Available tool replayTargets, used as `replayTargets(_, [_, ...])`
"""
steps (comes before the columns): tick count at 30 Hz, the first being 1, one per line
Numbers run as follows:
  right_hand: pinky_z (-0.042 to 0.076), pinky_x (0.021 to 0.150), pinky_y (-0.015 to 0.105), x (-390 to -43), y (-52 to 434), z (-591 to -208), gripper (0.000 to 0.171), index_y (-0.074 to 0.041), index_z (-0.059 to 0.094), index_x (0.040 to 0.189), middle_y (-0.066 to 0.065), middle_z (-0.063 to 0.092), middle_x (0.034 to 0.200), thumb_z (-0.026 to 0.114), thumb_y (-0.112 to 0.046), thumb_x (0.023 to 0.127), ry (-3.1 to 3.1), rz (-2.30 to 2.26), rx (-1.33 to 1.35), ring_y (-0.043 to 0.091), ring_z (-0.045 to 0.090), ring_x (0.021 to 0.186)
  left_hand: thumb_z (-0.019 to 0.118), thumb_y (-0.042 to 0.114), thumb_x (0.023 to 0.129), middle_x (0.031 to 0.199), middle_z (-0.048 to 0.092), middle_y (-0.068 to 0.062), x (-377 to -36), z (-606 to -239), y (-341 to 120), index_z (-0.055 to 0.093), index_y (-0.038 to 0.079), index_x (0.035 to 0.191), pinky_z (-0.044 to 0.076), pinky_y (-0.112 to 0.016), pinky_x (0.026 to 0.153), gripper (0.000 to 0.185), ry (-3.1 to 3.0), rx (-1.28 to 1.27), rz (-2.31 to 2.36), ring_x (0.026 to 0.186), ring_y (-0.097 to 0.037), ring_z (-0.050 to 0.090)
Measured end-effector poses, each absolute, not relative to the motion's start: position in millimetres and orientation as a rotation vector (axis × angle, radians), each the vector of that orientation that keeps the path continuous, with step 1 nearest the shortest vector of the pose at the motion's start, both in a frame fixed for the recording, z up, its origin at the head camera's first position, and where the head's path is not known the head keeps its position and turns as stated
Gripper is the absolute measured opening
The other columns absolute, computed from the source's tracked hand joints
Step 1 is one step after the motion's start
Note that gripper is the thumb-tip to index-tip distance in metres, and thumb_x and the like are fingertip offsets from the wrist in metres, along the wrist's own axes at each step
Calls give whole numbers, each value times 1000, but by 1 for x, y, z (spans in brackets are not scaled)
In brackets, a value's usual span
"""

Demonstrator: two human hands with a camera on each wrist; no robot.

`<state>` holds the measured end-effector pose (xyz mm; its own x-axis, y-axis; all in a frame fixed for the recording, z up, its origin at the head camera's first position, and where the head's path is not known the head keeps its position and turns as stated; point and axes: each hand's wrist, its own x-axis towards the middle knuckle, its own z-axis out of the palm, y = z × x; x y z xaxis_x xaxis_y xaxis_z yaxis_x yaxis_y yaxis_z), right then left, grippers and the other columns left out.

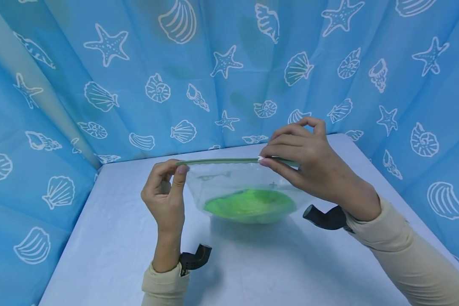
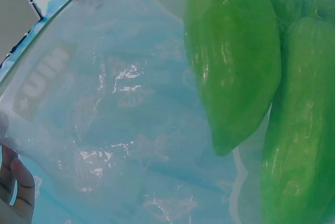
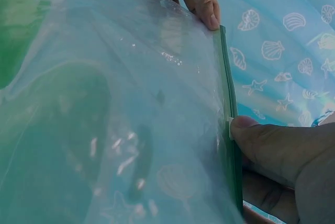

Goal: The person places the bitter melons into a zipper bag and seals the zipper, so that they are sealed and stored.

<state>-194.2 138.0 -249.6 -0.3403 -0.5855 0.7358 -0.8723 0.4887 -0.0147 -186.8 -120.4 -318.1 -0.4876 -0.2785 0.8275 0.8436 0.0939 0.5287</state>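
A clear zip bag [image 1: 229,180] with a green strip along its top hangs upright between my hands. Inside its lower part lie several green, pepper-like vegetables [image 2: 233,62], seen through the plastic. My left hand [image 1: 166,191] pinches the left end of the green strip between thumb and fingers. The right hand [image 1: 306,159] pinches a small white slider [image 1: 260,158] on the strip, right of its middle. In the right wrist view, the right thumb [image 3: 267,135] presses against that slider, while the left fingers hold the strip's far end.
A white-covered table [image 1: 111,238] spreads under the bag. Behind and at both sides hangs a blue curtain [image 1: 199,127] printed with white shells and starfish. Black wrist cameras [image 1: 325,217] are strapped below both hands.
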Motion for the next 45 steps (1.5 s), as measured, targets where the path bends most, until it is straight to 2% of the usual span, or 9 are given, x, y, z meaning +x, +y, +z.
replayTargets(16, [23, 87, 56, -190, 151, -253, 11, -13, 73, 91, -2, 68, 83, 70, -17, 81, -2055, 579, 1174, 20, 55, 93, 60, -9, 83, 83, 61, -14, -184, -316, -120, 59, -15, 92, 47, -33, 76, 11, -1493, -561, -1548, 79, -20, 58])
replayTargets(26, [23, 89, 54, -188, 160, -255, 15, -14, 73, 93, -4, 67, 85, 71, -14, 78, -2089, 524, 1160, 17, 55, 94, 61, -8, 83, 83, 62, -15, -186, -317, -123, 61, -14, 92, 48, -33, 75, 10, -1495, -567, -1536, 77, -21, 58])
replayTargets(34, [23, 89, 55, -187, 165, -258, 13, -13, 73, 93, -4, 68, 86, 67, -19, 83, -2071, 553, 1166, 18, 55, 95, 61, -9, 83, 83, 62, -15, -185, -317, -123, 60, -15, 91, 48, -32, 76, 11, -1504, -558, -1531, 77, -19, 59])
replayTargets(41, [23, 88, 54, -185, 170, -257, 13, -13, 73, 92, -4, 67, 87, 70, -16, 80, -2092, 531, 1160, 18, 55, 95, 61, -9, 83, 82, 62, -15, -185, -316, -123, 59, -16, 91, 49, -31, 75, 11, -1502, -563, -1516, 76, -18, 59])
replayTargets(45, [24, 88, 54, -184, 173, -258, 12, -13, 72, 92, -3, 67, 87, 69, -17, 81, -2091, 528, 1157, 18, 56, 95, 61, -9, 83, 82, 62, -16, -185, -316, -123, 59, -16, 91, 48, -31, 75, 11, -1499, -567, -1517, 76, -18, 59])
